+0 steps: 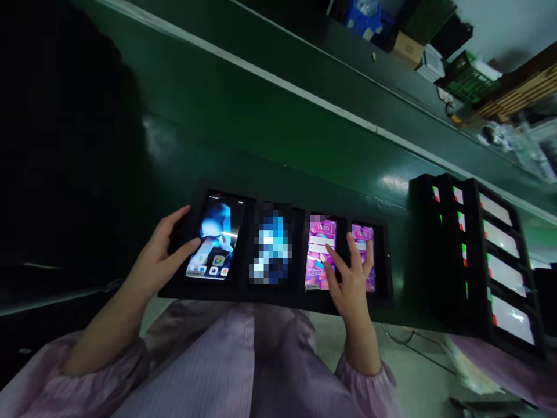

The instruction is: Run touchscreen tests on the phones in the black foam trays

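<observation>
Left hand spreads at tray end, right hand splays empty over lit smartphones; likely screen-tapping, next touch calling for lightness.

At the back stand a blue bin, a carton and a green crate, with clear plastic nearby.

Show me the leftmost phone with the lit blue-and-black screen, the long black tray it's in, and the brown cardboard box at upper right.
Leftmost phone with the lit blue-and-black screen [215,237]: head view, middle of the screen.
Long black tray [270,294]: head view, front rim.
Brown cardboard box [407,50]: head view, near side.
</observation>
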A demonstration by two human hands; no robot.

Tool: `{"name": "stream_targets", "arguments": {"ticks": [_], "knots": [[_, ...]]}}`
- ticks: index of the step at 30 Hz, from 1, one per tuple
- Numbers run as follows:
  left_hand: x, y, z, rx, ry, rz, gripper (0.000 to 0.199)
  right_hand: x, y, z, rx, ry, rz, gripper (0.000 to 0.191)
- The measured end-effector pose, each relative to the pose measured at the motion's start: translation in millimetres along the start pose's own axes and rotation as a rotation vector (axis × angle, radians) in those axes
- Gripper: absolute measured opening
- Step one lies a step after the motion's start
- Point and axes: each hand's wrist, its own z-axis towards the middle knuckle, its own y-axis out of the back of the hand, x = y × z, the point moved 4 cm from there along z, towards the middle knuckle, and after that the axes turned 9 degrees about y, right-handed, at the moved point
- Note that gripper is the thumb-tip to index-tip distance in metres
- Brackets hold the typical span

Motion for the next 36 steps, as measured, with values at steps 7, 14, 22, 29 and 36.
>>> {"name": "stream_targets", "arguments": {"ticks": [7,14,22,29,36], "knots": [[-8.8,2.0,-2.3,0.011,0.136,-0.057,0.1,-42.6,37.3,-31.1,-0.232,-0.09,-0.111,0.038],[-2.2,-2.9,1.8,-0.061,0.06,-0.014,0.091,-61.1,23.1,-47.6,-0.125,-0.155,-0.148,0.04],[-6.6,-12.8,-12.9,-0.035,0.049,-0.202,0.078,-59.7,22.1,-40.8,-0.119,-0.192,-0.138,0.042],[-10.3,-8.9,11.0,0.044,-0.047,-0.039,0.143,-15.1,19.5,-32.0,-0.076,0.138,0.038,0.034],[1.6,4.7,-1.1,0.087,0.042,0.248,0.164,3.4,9.4,-25.3,-0.047,0.224,0.126,0.029]]}}
